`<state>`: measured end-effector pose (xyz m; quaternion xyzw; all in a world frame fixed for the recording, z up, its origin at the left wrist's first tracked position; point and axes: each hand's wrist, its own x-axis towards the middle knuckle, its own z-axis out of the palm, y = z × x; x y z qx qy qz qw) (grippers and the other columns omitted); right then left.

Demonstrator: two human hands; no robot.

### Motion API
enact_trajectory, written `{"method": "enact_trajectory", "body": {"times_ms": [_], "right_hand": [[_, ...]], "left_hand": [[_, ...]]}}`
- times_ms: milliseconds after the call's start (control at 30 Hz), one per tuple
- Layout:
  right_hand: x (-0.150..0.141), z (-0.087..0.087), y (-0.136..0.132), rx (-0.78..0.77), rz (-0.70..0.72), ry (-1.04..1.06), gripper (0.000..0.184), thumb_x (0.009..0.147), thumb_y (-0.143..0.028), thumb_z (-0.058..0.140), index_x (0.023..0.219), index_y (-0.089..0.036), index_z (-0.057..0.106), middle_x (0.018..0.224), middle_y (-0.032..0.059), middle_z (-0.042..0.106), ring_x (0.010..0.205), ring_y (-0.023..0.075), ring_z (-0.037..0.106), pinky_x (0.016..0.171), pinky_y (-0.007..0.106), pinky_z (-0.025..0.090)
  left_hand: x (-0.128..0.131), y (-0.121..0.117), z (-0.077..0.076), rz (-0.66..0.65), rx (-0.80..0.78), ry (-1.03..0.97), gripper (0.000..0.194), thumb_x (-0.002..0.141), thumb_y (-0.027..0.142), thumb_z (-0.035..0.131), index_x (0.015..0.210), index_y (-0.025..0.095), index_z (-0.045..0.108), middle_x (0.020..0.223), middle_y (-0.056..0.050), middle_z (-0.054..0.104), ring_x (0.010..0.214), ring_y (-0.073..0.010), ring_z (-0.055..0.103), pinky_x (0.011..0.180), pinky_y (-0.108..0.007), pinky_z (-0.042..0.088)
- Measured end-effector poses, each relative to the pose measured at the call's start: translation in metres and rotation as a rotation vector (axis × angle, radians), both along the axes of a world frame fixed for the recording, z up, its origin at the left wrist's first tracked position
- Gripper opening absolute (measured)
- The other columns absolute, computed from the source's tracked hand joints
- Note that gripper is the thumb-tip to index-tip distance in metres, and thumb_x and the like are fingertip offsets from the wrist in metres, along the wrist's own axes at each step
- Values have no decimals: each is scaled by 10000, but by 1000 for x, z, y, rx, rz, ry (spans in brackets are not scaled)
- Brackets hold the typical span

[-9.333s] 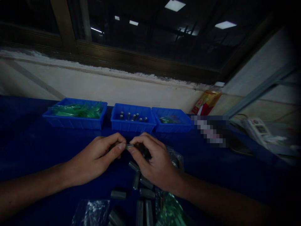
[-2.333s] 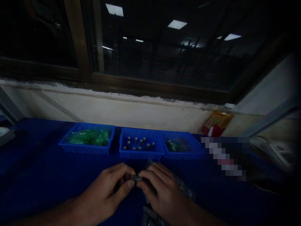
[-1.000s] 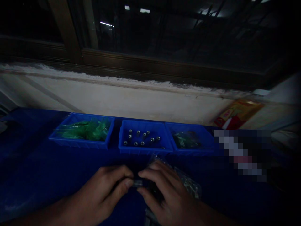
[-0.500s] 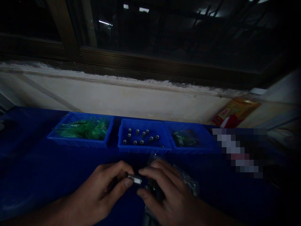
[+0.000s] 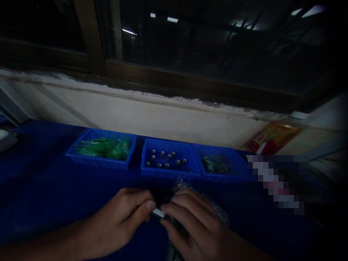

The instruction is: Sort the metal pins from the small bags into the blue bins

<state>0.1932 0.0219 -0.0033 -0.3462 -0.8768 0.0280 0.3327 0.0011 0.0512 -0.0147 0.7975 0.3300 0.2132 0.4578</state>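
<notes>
Grey metal piece [image 5: 158, 212], short, straight-edged, one face bright, pinched by fingers of left hand [image 5: 127, 215], end reached by curled fingers of right hand [image 5: 197, 217], grip there unclear, crinkled clear bag [image 5: 220, 212] alongside, round-ended metal parts [image 5: 169, 156] stood in blue plastic bin [image 5: 170, 174].

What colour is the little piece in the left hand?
Silvery grey; the little piece shows best in the head view.
</notes>
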Motion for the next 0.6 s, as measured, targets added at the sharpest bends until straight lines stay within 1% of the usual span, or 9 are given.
{"method": "enact_trajectory", "body": {"times_ms": [67,133,233,300,367,467,600], "right_hand": [[2,12,8,-19,-14,25,109,760,-138,521,860,-150,563,714,29,582,683,141,515,622,292,444],[4,30,23,-42,-36,-3,93,759,-145,515,838,-151,566,721,29,579,691,142,510,627,290,426],[5,57,53,-100,-106,-173,90,767,-193,521,822,-165,586,767,33,589,754,148,521,668,283,407],[1,69,73,-153,-111,-287,94,751,-199,530,809,-170,598,776,27,595,749,140,529,672,269,398],[-5,72,89,-228,-112,-407,91,732,-212,540,772,-175,613,746,21,599,707,135,533,644,262,389],[-16,68,103,-336,-120,-561,102,703,-227,552,730,-178,637,694,25,612,666,141,541,592,260,368],[-26,62,108,-358,-122,-640,141,698,-248,544,748,-187,661,702,39,636,669,158,550,556,264,340]], "left_hand": [[0,0,-1,5,12,5,316,920,300,304,699,156,479,649,23,498,605,-86,470,576,-190,362],[1,0,0,3,25,9,311,920,309,298,742,158,502,671,18,511,618,-93,482,585,-197,372],[1,0,3,0,39,24,296,922,300,290,849,166,544,699,14,539,638,-100,507,604,-204,387],[1,0,6,-3,47,33,298,922,295,291,878,170,558,700,13,549,640,-102,514,607,-205,391],[2,0,7,-12,51,33,302,922,292,293,871,171,565,710,11,556,651,-102,519,613,-202,392],[1,1,7,-25,47,36,291,923,285,298,880,173,563,740,8,562,670,-99,524,627,-197,395],[0,1,5,-36,45,56,281,921,279,302,882,176,561,757,5,570,675,-102,527,627,-205,401]]}}
